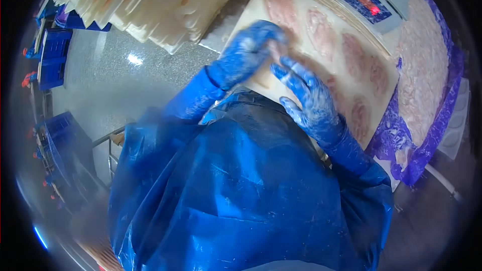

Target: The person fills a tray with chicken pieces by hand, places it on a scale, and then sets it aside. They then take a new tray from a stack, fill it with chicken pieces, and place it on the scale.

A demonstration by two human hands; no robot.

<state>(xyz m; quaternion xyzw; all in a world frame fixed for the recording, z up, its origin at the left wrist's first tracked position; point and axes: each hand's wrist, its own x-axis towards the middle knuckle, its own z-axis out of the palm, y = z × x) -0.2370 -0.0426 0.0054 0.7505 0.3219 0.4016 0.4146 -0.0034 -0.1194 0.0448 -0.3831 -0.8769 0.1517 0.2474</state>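
Observation:
Both my hands wear wet blue gloves smeared with pale residue. My left hand (251, 47) is closed around a small pale-pink lump of raw meat (277, 49), over the near left part of a white board (261, 83). My right hand (311, 95) is just right of it, with fingers apart and nothing visible in them. Several flat oval portions of raw meat lie on the board, among them one at the far side (282, 12) and one near the right edge (359, 120). My hands and forearms hide part of the board.
A scale (369, 0) with a red display stands beyond the board. To the right, a purple-lined container (434, 153) holds a large mass of pale raw meat (424, 65). A stack of pale sheets (145, 5) is at upper left. Blue crates (52, 52) and people are farther left.

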